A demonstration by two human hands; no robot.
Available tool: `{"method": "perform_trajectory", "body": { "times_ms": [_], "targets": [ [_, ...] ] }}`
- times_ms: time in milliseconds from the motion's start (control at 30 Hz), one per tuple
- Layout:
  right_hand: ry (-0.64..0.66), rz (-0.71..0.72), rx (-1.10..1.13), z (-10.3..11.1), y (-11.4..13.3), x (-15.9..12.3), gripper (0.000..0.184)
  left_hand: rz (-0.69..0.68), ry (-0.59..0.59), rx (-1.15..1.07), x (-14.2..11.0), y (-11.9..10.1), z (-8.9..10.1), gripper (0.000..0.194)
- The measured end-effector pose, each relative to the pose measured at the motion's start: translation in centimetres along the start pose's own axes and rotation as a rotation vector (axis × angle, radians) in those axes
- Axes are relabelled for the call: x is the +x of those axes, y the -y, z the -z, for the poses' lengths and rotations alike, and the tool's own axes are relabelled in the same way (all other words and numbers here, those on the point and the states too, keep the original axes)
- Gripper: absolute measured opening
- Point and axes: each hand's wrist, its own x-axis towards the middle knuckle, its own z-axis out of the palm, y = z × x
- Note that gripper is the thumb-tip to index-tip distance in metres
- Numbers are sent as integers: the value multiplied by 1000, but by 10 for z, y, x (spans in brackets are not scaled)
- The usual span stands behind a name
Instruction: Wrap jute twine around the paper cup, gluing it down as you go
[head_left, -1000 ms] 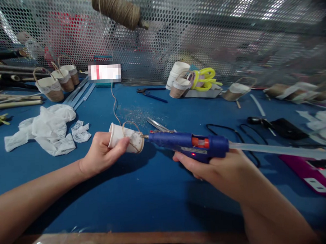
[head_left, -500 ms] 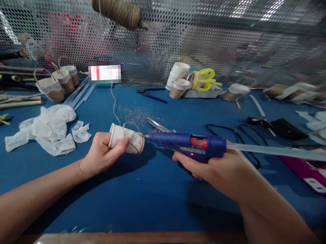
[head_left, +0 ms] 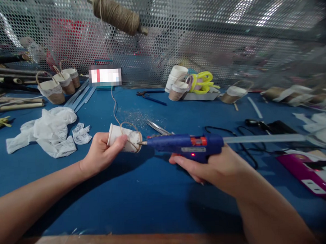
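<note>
My left hand (head_left: 101, 153) is closed round a small white paper cup (head_left: 123, 137) held on its side, rim pointing right, with a loop of brown twine (head_left: 114, 106) around its mouth. My right hand (head_left: 208, 168) grips a blue hot glue gun (head_left: 185, 144) with an orange band and a red light lit. The gun's metal tip sits at the cup's rim. A clear glue stick (head_left: 263, 138) juts from the gun's back to the right.
Blue table (head_left: 144, 194) with a wooden front edge. White lace and cloth (head_left: 48, 130) at left, scissors (head_left: 159, 128) behind the gun, black cords (head_left: 233, 133) and a magenta case (head_left: 307, 171) at right. Finished twine-handled cups (head_left: 55, 89) at back left, stacked cups (head_left: 177, 80), twine spool (head_left: 116, 14) on mesh wall.
The glue gun has levelled out and its tip has slid slightly left and down along the cup's rim. The cup has turned a little in my left hand.
</note>
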Motion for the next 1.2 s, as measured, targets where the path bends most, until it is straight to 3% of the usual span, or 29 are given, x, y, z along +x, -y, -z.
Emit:
{"method": "perform_trajectory", "body": {
  "times_ms": [100, 200, 333, 567, 733, 867, 1033, 1200],
  "targets": [
    [39, -292, 529, 2, -6, 10, 21, 20, -18, -28, 0, 2, -1, 32],
    [-113, -571, 820, 1, -18, 22, 28, 68, -38, -56, -1, 3, -1, 29],
    [-227, -731, 774, -8, -38, 40, 31, 86, -32, -63, -2, 2, -1, 28],
    [-81, -872, 479, -28, -77, 74, 27, 52, -9, -91, -3, 4, -1, 29],
    [-36, -819, 261, -31, -83, 87, 28, 33, -13, -100, -3, 1, -2, 31],
    [-47, -639, 239, -27, -51, 84, 25, -8, 41, -71, -4, -1, -1, 32],
    [190, -348, 438, -22, 9, 75, 51, -196, 167, 90, -10, -2, -2, 32],
    [336, -171, 838, -30, 35, 70, 50, -445, 204, 224, -13, -3, -5, 34]
  ]
}}
